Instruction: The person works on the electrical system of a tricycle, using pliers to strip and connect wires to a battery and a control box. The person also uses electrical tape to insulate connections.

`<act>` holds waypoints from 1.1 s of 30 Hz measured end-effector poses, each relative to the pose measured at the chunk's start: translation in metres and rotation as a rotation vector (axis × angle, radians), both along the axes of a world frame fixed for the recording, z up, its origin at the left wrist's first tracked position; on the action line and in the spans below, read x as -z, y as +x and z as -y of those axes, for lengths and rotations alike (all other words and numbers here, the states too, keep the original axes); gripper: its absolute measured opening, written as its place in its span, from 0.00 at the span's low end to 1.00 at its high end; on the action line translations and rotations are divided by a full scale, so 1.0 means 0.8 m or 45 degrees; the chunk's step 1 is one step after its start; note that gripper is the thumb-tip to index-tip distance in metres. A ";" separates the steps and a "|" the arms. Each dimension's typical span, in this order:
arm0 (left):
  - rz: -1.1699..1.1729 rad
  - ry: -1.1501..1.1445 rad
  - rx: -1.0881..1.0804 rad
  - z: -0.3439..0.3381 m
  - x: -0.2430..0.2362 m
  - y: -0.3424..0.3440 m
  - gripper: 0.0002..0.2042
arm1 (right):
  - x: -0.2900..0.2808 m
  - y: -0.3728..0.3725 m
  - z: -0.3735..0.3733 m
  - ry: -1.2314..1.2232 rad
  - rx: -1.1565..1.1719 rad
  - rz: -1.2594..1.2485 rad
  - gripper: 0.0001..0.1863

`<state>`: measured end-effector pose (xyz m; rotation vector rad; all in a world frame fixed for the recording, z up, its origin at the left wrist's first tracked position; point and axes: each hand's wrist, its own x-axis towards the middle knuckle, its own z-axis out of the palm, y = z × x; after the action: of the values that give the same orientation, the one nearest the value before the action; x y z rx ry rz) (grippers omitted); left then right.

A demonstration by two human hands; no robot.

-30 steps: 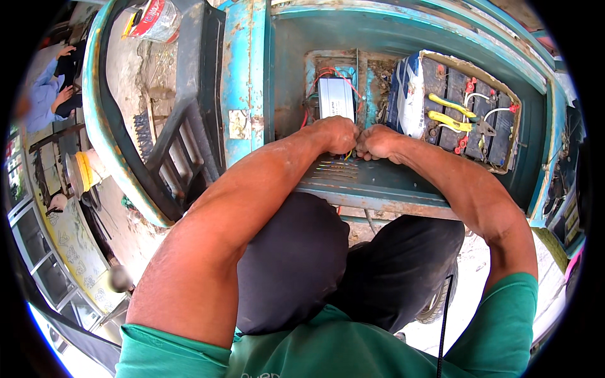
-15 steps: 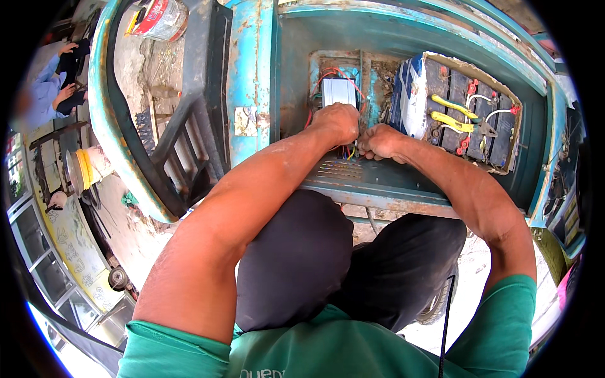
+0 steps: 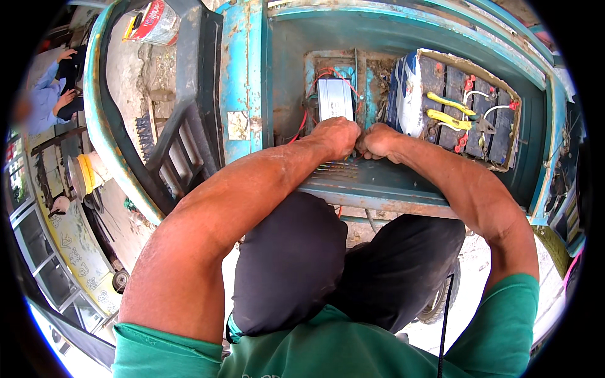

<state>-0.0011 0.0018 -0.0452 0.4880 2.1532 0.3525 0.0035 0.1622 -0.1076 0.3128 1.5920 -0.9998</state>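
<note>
Inside a rusty teal metal compartment (image 3: 283, 69), my left hand (image 3: 335, 136) and my right hand (image 3: 378, 141) are closed, fingertips nearly meeting just below a silver box-shaped unit (image 3: 335, 94). What they grip is hidden by the fingers. Thin coloured wires (image 3: 331, 165) show under my left hand, and red wires (image 3: 301, 126) loop around the unit. To the right of my hands, a cardboard-wrapped group of batteries (image 3: 457, 82) has red terminals and short white leads, with yellow-handled pliers (image 3: 454, 120) lying on top.
A black plastic frame (image 3: 195, 69) borders the compartment's left. Beyond it are a red-and-white bucket (image 3: 154, 22), a yellow-rimmed container (image 3: 88, 171) and a small wheel (image 3: 121, 280). At far left, a person in blue (image 3: 47, 101) shows. My knees are below the compartment's front edge (image 3: 372, 201).
My left hand rose slightly half a second ago and is now lower again, back over the wires beside my right hand. The camera view has shifted a little.
</note>
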 end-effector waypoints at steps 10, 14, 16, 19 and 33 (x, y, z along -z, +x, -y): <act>0.098 -0.046 -0.050 -0.003 0.035 0.003 0.11 | 0.027 0.006 -0.003 -0.035 -0.394 -0.372 0.11; 0.185 -0.075 0.150 0.004 0.054 0.000 0.10 | -0.019 -0.002 0.004 -0.047 -0.509 -0.437 0.08; 0.562 -0.185 -0.437 -0.009 0.019 -0.005 0.09 | -0.016 0.000 -0.005 -0.076 -0.508 -0.483 0.07; 0.633 -0.225 -0.459 -0.004 0.017 -0.008 0.10 | -0.022 -0.002 -0.003 -0.106 -0.518 -0.563 0.06; 0.159 -0.147 0.023 0.003 0.041 -0.003 0.12 | -0.009 -0.006 -0.007 -0.117 -0.476 -0.555 0.06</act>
<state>-0.0039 -0.0003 -0.0777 0.4088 2.0340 0.2407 -0.0015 0.1679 -0.1007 -0.2801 1.8968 -0.8785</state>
